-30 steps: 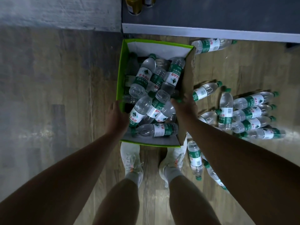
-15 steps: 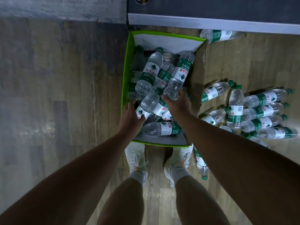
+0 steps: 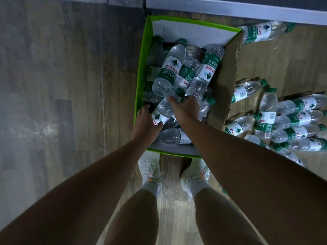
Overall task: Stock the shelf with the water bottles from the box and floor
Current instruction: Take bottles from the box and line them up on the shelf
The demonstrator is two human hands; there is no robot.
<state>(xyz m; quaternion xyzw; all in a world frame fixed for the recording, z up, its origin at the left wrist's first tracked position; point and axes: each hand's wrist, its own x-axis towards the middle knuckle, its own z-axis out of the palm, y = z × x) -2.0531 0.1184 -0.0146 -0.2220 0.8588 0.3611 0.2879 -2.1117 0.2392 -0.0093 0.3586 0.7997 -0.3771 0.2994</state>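
The person's shoes (image 3: 150, 172) stand just against the near rim of the box (image 3: 173, 152). Loose floor bottles (image 3: 292, 119) lie close on the right, so a careless sidestep could land on 1 and roll it underfoot.

Inside the box, the left hand (image 3: 146, 122) wraps a slanted bottle (image 3: 161, 112) at its label, thumb on 1 side and fingers on the other. Its neck end runs under the right hand and in among its neighbours, so a hard pull could drag them along or break the grip.

The right hand (image 3: 185, 108) lies palm down on the pile beside a green cap (image 3: 180, 91), fingers curled. Whether it actually has hold of anything cannot be told, and lifting on a half-grip would likely drop a smooth bottle back into the heap.

Farther in, the leaning bottles (image 3: 168, 71) prop each other up and may slide once a lower 1 is removed. The box's right wall (image 3: 228, 82) splays outward, so a shifting load could spill over it.

Beyond is the shelf edge (image 3: 230, 9), with no water bottle seen on it, so nearly all the stocking looks undone.
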